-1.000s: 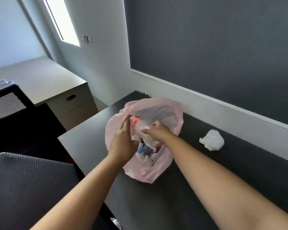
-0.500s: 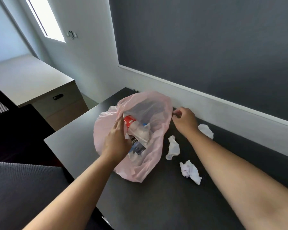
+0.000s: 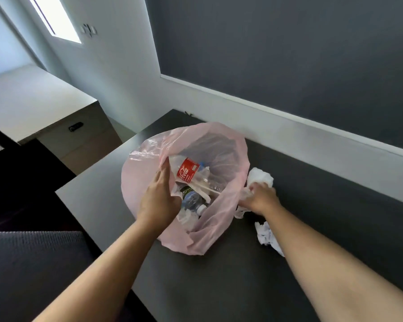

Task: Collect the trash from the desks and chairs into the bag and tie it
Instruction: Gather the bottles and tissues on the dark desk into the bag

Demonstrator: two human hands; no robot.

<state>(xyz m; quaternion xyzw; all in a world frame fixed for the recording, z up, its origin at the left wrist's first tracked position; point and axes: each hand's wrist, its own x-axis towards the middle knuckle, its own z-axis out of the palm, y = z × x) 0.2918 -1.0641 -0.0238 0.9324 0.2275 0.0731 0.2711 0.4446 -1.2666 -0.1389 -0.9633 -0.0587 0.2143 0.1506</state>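
Nearest, a crumpled paper [image 3: 264,235] lay on the dark desk [image 3: 219,287], just right of the pink bag [image 3: 144,182]. The left hand [image 3: 159,198] pinched the bag's left rim above a red-labelled bottle [image 3: 190,173] and a water bottle [image 3: 192,201] inside, while the right hand [image 3: 262,198], just right of the bag, clutched a white tissue wad [image 3: 261,177]. Behind the bag stood the grey wall [image 3: 289,54].
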